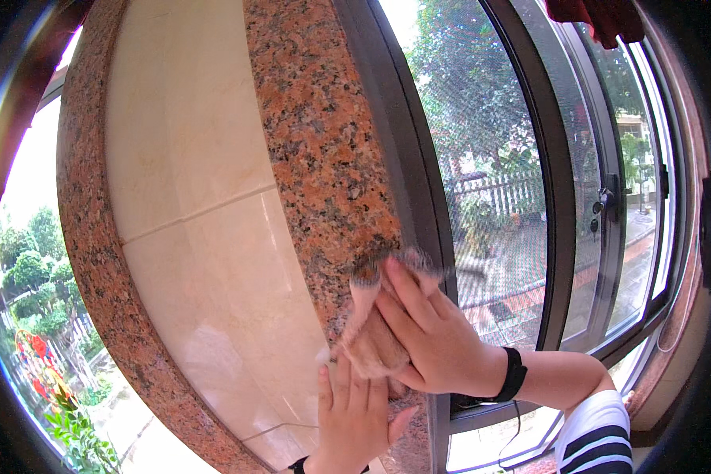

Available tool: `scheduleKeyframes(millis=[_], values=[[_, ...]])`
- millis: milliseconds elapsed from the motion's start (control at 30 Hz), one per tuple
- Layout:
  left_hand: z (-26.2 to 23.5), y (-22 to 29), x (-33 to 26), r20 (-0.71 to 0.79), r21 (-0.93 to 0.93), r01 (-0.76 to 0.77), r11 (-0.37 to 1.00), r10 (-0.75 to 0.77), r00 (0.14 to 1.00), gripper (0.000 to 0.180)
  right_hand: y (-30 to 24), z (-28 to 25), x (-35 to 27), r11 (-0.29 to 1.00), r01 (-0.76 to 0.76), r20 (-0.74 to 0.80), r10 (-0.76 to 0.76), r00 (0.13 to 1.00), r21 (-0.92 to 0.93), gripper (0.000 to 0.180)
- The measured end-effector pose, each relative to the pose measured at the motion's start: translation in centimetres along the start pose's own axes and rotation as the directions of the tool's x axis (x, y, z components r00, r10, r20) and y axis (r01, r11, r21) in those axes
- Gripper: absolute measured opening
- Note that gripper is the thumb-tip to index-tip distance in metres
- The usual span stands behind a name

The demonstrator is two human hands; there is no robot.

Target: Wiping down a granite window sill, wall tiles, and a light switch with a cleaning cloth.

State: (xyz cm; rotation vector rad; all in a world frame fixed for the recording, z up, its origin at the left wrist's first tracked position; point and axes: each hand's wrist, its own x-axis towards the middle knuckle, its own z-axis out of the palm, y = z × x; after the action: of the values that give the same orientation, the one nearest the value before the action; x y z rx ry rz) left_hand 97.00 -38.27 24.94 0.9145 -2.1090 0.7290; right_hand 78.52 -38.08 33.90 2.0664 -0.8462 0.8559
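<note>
A pale pinkish-beige cloth [375, 345] lies bunched against the speckled red-brown granite trim [320, 118] beside the dark window frame. Over it presses my right hand [446, 347], fingers pointing up along the granite and the cloth gathered under the palm. The cloth's upper edge is smeared by motion. Lower and to the left, my left hand [355, 415] rests with its fingers extended near the cream tile and the granite. Its fingertips reach the cloth's lower edge; whether they touch it I cannot tell.
Cream tiles [189, 158] fill the wall left of the trim, bordered by another granite strip [83, 158]. On the right stands a dark-framed window [557, 182] with mesh and a lock [603, 197]. A thin dark cord [516, 430] hangs below my right wrist. Dark red curtains [600, 20] hang above.
</note>
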Motion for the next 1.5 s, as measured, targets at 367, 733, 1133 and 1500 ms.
scheduleKeyframes(millis=[367,733,1133,1500], values=[[-9.2,-4.5,14.5,-0.338,0.163,-0.003,0.987,0.059,0.939,0.063,8.8,-4.2,14.6,0.843,0.167,-0.425,0.079,0.902,0.511,0.087],[-17.5,-13.3,30.4,-0.453,0.313,-0.181,0.932,0.315,0.834,0.058,17.5,-8.8,32.7,0.437,0.394,-0.384,-0.116,0.916,0.809,0.074],[-23.0,-9.6,27.3,-0.236,0.102,-0.442,0.891,0.453,0.860,0.055,11.4,-11.6,23.3,0.555,0.417,-0.590,0.171,0.789,0.719,0.023],[-6.7,-8.5,13.9,-0.355,0.199,-0.148,0.969,0.212,0.910,0.059,8.1,1.7,11.3,0.791,0.092,-0.477,0.267,0.838,0.605,0.090]])
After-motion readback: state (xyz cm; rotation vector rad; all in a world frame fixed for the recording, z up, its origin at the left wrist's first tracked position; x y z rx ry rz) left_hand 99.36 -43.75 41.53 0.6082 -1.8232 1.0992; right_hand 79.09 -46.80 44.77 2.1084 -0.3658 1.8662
